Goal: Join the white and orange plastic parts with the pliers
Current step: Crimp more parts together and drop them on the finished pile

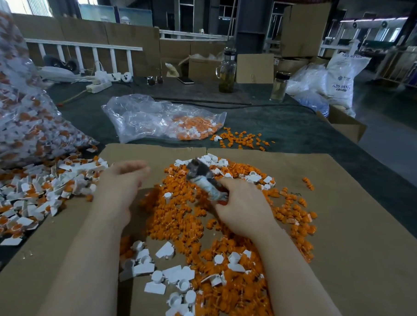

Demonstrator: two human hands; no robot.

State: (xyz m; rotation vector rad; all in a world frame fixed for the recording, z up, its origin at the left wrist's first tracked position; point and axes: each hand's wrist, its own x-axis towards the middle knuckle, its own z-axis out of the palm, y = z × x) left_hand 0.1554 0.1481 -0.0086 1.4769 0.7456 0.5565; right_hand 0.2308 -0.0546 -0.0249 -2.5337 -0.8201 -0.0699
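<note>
My right hand [242,207] grips the taped handles of the pliers [203,179], whose dark jaws point up and left over a heap of small orange parts [181,218]. Loose white parts [171,275] lie among the orange ones near the front, and more sit at the heap's far edge. My left hand [123,180] is blurred, fingers stretched out flat and holding nothing, just right of a pile of joined white-and-orange pieces [29,193]. All of this rests on a brown cardboard sheet [342,235].
A large clear bag of joined pieces [15,116] bulges at the left. Another clear bag [156,119] with orange parts lies behind the cardboard, with loose orange parts [241,139] beside it. A glass jug [228,70], a bottle [280,87], a phone and a power strip stand farther back.
</note>
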